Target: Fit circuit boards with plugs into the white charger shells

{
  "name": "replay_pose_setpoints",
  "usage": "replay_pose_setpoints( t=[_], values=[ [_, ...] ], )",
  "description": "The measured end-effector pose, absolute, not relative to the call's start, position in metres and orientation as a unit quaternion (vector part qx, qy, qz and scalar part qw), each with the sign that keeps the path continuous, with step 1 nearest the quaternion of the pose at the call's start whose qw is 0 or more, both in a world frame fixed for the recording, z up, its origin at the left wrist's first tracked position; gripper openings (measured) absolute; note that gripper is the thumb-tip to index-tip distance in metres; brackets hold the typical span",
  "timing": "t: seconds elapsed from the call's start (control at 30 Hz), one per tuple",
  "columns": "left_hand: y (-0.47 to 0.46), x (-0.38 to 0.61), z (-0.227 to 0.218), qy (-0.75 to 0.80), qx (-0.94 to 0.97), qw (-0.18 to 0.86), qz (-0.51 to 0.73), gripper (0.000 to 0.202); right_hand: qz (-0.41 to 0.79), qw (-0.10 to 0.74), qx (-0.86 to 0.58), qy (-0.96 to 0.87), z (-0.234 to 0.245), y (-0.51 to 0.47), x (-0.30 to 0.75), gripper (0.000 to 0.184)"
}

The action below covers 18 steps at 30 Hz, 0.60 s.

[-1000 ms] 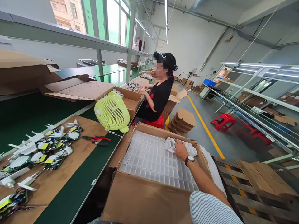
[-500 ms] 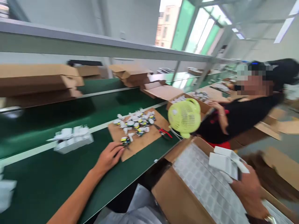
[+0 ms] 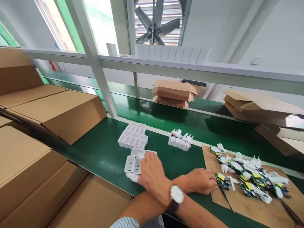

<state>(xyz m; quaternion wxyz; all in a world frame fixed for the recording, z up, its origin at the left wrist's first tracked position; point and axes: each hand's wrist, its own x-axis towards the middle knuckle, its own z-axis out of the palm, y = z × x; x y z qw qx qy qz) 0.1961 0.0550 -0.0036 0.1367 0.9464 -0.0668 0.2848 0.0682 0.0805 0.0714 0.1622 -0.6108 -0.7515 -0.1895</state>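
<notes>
My arms cross, the right over the left. My right hand [image 3: 153,169], with a watch on its wrist, is closed on a group of white plastic cases [image 3: 129,164] at the near edge of the green bench; its palm and fingers hide part of them. Reaching right beneath it, my left hand [image 3: 200,181] rests with curled fingers at the brown board's edge. Its fingertips are beside a small circuit board [image 3: 222,181] with yellow parts and a thin dark pointed tool [image 3: 226,199]. Whether they grip either is hidden.
Rows of open white cases [image 3: 133,136] stand behind my right hand. A filled row of cases with plug pieces [image 3: 180,139] is farther right. Circuit boards and white parts cover the brown board [image 3: 219,199]. Large cardboard boxes [image 3: 71,107] line the left; a rail [image 3: 190,68] spans the back.
My view has swung left. My right hand has carried the white cases from the open carton at right across to the bench, over my left arm. My left hand stays by the brown board.
</notes>
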Motion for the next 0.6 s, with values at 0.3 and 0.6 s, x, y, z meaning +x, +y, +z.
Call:
replay_pose_setpoints(
  t=[0.3,0.6],
  values=[
    [0.065,0.204,-0.003,-0.06,0.956,0.139,0.253,0.016,-0.016,0.041,-0.616,-0.786,0.056,0.155,-0.008,0.015],
    [0.074,0.192,0.025,-0.036,0.953,0.173,0.248,0.018,-0.092,0.171,-0.551,-0.812,0.071,0.1,0.064,0.036]
  ],
)
